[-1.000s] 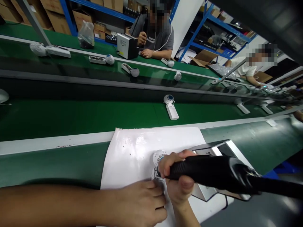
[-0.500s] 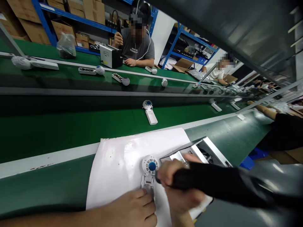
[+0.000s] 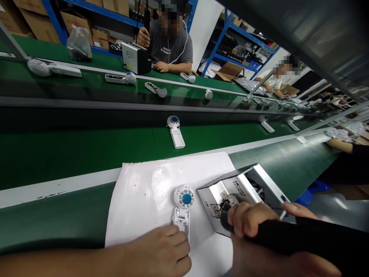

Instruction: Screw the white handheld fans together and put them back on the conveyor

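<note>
On a white sheet [image 3: 144,200] lies a small white fan [image 3: 184,197] with a blue centre, its handle part toward me. My left hand [image 3: 170,250] is closed over the lower end of that handle, which its fingers partly hide. My right hand [image 3: 256,219] is wrapped round a black screwdriver-like tool [image 3: 276,232], its tip end at the front of a silver metal box [image 3: 230,196]. This box, marked with lettering, stands on the sheet's right side and has metal fittings on its face.
Beyond the sheet, another white fan [image 3: 176,132] lies on the green conveyor [image 3: 86,146]. More fans lie on the far bench and farther right. A person [image 3: 173,46] sits opposite beside a silver box [image 3: 135,57]. At right, another person's arm [image 3: 343,145] reaches in.
My right hand and the black tool have moved right, from the fan to the silver box. My left hand stays on the fan's handle. The fan on the conveyor has shifted slightly left in view.
</note>
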Motion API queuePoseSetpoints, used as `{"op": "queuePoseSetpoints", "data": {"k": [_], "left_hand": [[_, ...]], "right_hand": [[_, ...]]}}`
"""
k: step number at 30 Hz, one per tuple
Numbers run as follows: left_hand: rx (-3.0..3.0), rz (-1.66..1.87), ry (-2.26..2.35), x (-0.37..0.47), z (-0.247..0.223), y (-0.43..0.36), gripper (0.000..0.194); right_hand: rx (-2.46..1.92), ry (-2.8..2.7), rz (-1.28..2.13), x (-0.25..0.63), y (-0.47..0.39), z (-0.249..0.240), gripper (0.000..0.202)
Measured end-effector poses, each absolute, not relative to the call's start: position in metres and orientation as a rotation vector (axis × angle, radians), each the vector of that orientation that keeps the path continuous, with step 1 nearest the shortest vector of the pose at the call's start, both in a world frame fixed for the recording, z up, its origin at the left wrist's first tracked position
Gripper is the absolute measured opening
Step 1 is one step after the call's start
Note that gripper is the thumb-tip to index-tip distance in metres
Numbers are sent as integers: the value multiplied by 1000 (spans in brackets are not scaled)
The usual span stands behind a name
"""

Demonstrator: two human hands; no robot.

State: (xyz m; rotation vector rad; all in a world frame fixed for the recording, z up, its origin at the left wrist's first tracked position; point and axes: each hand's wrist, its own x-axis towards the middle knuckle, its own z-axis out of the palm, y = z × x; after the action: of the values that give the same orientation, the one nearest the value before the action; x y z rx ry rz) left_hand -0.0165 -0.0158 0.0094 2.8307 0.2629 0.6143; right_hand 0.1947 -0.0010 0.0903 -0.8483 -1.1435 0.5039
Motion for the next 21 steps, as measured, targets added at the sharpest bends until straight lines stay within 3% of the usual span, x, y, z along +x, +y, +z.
{"op": "queuePoseSetpoints", "data": {"k": [4,21], "left_hand": [[2809,631,251,-15,6,-16,17],[2887,649,284,-13,7,-15,19]], "right_hand": [[-780,-1051,703,165,-6,79,52],[-793,-997,824,142,17,46,41]]}}
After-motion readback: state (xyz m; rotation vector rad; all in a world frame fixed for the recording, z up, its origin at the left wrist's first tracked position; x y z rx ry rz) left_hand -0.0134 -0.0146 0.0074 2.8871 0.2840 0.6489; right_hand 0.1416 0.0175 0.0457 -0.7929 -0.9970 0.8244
